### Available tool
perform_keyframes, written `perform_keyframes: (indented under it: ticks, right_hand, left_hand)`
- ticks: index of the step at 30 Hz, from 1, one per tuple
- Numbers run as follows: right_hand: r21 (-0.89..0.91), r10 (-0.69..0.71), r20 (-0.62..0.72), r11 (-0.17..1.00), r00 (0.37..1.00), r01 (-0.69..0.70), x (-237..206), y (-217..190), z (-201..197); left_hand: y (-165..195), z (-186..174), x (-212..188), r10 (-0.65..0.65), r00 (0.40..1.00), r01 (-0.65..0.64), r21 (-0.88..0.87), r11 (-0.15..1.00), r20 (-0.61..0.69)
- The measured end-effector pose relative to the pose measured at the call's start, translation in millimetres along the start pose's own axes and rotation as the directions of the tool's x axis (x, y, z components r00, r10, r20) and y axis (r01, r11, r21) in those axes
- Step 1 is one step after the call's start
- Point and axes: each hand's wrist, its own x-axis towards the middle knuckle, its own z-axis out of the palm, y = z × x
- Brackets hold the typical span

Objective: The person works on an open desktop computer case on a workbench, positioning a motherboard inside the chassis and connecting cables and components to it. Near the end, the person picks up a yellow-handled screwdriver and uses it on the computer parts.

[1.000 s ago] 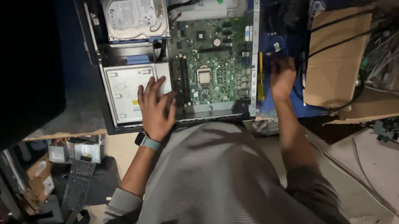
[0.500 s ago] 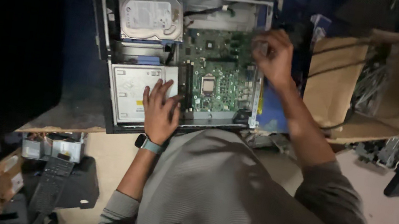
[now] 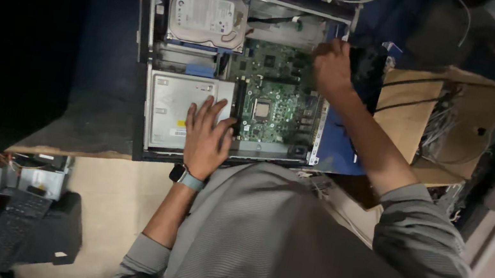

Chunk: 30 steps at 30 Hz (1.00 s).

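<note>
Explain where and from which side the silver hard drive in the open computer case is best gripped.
Probably by its two long side edges, coming straight down from above. The hard drive lies flat, label up, in the computer case corner; its broad top gives fingers nothing to pinch.

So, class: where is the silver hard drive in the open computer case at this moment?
In the head view, the hard drive sits in the case's top left corner, above the grey metal drive cage under the left hand, left of the green motherboard.

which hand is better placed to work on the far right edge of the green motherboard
Right. The right hand is closed at the motherboard's far right edge inside the open computer case. The left hand lies flat on the metal drive cage, across the board.
</note>
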Motion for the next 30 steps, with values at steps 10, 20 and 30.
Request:
perform_keyframes:
  ticks: [10,20,30]
  right_hand:
    - [-0.269,0.072,0.201,0.963,0.977,-0.016,9,-31,-4]
    - [0.071,0.06,0.029,0.996,0.998,-0.062,-5,-19,-3]
    - [-0.114,0.155,-0.018,0.981,0.988,-0.156,2,-23,6]
  left_hand:
    - [-10,-5,-4,0.007,0.998,-0.012,-0.084,0.996,-0.066]
    - [-15,-10,-2,0.019,0.999,-0.023,-0.101,0.995,-0.043]
    - [-12,-14,1,0.012,1.0,-0.015,-0.1,0.995,-0.023]
